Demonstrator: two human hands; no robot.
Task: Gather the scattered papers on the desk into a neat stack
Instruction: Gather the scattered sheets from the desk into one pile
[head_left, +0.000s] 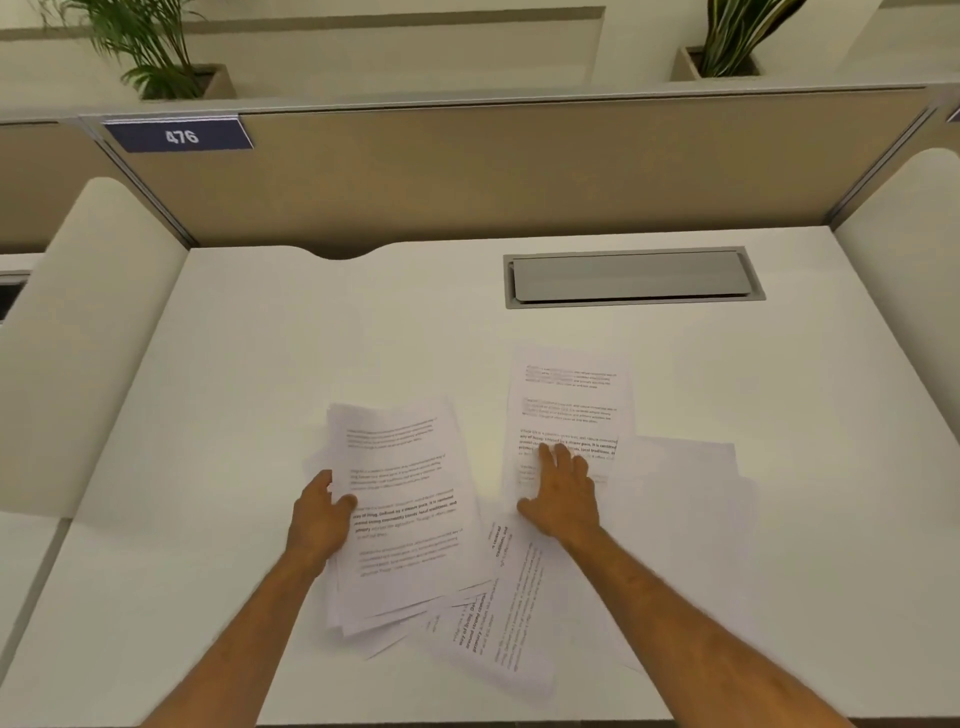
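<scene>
White table (260, 364), printed sheets all over the near half. Left hand (318, 514) clamped on the left edge of a loose bundle of papers (405, 509), thumb on top of the top page, fingers tucked underneath; bundle fanned a bit, edges not lined up, corners poking out at the bottom. Right hand (563, 493) flat, palm down, fingers spread on a single printed sheet (569, 405) lying just right of the bundle, not pinching anything, just pressing. Another printed sheet (498, 613) turned sideways under the right forearm, overlapping the bundle's lower right corner. Blank-looking sheets (685, 493) to the right of the right hand, partly under the single sheet, hard to count. Further back on the table, a grey cable-tray lid (628, 275), shut. Beige partition (519, 171) behind, with a blue tag (179, 136) reading 476. Two potted plants (156, 52) up on the ledge behind that.
</scene>
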